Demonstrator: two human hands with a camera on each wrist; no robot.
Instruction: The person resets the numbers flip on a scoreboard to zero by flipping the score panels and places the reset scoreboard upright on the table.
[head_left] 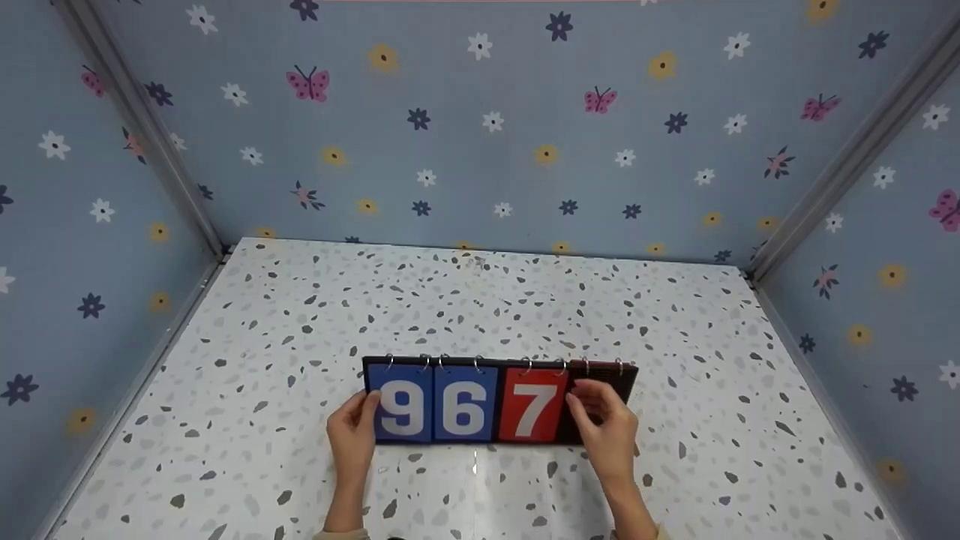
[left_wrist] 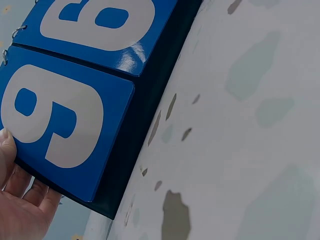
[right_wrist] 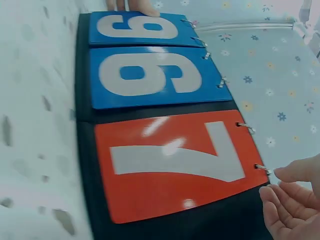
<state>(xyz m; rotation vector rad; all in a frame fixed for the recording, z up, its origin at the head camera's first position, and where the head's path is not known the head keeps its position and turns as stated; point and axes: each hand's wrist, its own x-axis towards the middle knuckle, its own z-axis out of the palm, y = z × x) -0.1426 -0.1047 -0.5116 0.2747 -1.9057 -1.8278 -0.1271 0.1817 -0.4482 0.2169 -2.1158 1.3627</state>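
A flip scoreboard (head_left: 495,435) with a black backing stands tilted on the speckled tabletop. Blue cards read 9 (head_left: 403,409) and 6 (head_left: 463,409), and a red card (right_wrist: 175,165) reads 7; metal rings hang them from the top edge. My left hand (head_left: 351,431) grips the board's left end, thumb on the front and fingers behind, as the left wrist view shows. In front of the bare black right-hand section (head_left: 621,381) is my right hand (head_left: 611,431), fingers loosely bent. Nothing shows between its thumb and fingers in the right wrist view.
The white speckled tabletop (head_left: 480,315) extends around the board. Blue walls with flowers and butterflies (head_left: 480,150) rise at the back and on both sides, with grey posts (head_left: 840,142) in the corners.
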